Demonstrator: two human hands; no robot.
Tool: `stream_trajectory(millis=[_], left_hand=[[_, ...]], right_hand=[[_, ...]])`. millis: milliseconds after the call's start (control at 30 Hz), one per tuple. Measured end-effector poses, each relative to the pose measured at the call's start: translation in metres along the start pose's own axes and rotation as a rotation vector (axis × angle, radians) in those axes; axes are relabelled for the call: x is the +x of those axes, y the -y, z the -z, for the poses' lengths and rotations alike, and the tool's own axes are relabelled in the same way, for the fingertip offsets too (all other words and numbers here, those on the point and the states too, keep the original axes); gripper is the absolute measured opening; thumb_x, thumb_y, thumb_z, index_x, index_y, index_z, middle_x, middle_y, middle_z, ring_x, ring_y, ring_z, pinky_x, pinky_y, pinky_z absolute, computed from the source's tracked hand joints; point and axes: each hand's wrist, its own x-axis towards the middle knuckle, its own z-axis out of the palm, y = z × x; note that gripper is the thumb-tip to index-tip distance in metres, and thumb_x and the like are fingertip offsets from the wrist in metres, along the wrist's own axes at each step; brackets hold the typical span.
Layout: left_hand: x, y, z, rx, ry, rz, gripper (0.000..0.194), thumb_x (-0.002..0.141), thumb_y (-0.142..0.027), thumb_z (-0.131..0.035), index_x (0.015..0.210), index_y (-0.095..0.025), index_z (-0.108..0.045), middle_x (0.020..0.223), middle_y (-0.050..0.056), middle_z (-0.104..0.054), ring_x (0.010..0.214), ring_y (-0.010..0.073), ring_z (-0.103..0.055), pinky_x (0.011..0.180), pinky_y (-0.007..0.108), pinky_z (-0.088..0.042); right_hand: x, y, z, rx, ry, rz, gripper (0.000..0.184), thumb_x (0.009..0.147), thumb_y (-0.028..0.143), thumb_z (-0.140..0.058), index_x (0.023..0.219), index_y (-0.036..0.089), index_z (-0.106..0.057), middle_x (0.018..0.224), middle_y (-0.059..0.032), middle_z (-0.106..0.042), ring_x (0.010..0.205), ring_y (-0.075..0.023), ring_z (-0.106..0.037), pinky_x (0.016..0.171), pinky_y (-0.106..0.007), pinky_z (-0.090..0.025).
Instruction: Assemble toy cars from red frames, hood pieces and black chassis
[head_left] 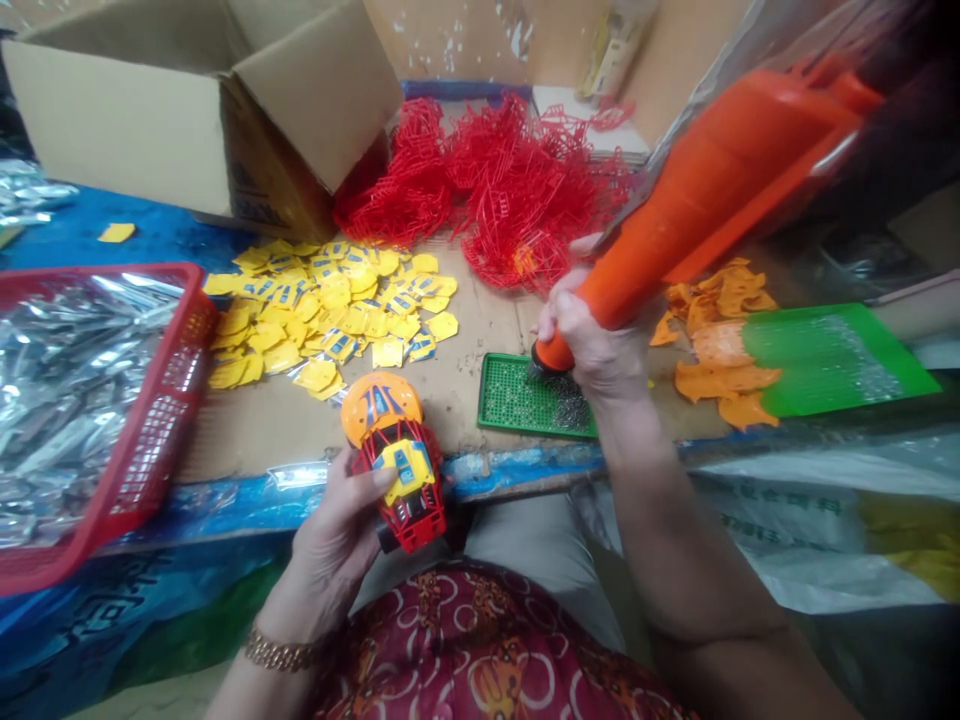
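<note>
**Toy car point(409, 475) and orange tool point(675, 200), held snugly**

On the worktop point(251, 425) sit a red basket point(150, 450) and yellow pieces point(337, 300). The left hand point(337, 525) has its fingers curled round the car near the front edge. The tool's end points into a green tray point(504, 402) of tiny metal bits point(571, 408); the right hand point(596, 335) has its fingers wrapped round the tool. It looks like bit-grabbing; the next move calls for steadiness.

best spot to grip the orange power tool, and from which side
Probably hold the orange power tool by its narrow lower barrel, coming from the near side, as the right hand does: the tool slants tip down and thickens upward.
</note>
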Motion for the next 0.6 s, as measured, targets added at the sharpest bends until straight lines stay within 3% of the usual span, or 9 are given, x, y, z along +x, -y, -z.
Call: stream_trajectory(millis=[67,367,500,600], left_hand=[[-0.0013,0.0004,-0.0004,0.000,0.020,-0.004,0.045,0.060,-0.018,-0.085,0.102,-0.013,-0.069,0.087,0.011,-0.078,0.072,0.0260,-0.075,0.068,0.037,-0.066],[-0.0010,0.0019,-0.0039,-0.017,0.025,0.004,0.043,0.060,-0.017,-0.086,0.100,-0.012,-0.070,0.085,0.009,-0.078,0.070,0.0255,-0.075,0.065,0.035,-0.066],[-0.0004,0.0017,-0.0031,0.006,0.009,0.007,0.047,0.060,-0.017,-0.085,0.103,-0.012,-0.068,0.089,0.010,-0.078,0.072,0.0282,-0.076,0.067,0.040,-0.066],[-0.0009,0.0018,-0.0051,0.036,0.006,0.010,0.048,0.062,-0.017,-0.083,0.106,-0.012,-0.066,0.088,0.011,-0.077,0.072,0.0274,-0.075,0.067,0.038,-0.065]], right_hand=[[-0.0002,0.0031,-0.0013,0.006,-0.074,0.017,0.032,0.073,0.033,-0.074,0.098,0.030,-0.057,0.060,0.0092,-0.053,0.042,-0.0123,-0.051,0.044,-0.033,-0.049],[0.0000,-0.0034,-0.0001,0.034,-0.082,0.038,0.037,0.071,0.045,-0.079,0.101,0.035,-0.059,0.062,0.0091,-0.056,0.042,-0.0129,-0.051,0.046,-0.033,-0.049],[0.0003,-0.0028,0.0001,-0.022,-0.065,0.065,0.029,0.078,0.039,-0.073,0.104,0.039,-0.059,0.069,0.0081,-0.057,0.045,-0.0132,-0.050,0.050,-0.036,-0.050],[0.0019,0.0046,-0.0002,0.034,-0.046,0.089,0.026,0.077,0.030,-0.071,0.099,0.033,-0.059,0.063,0.0089,-0.054,0.044,-0.0125,-0.049,0.049,-0.034,-0.047]])
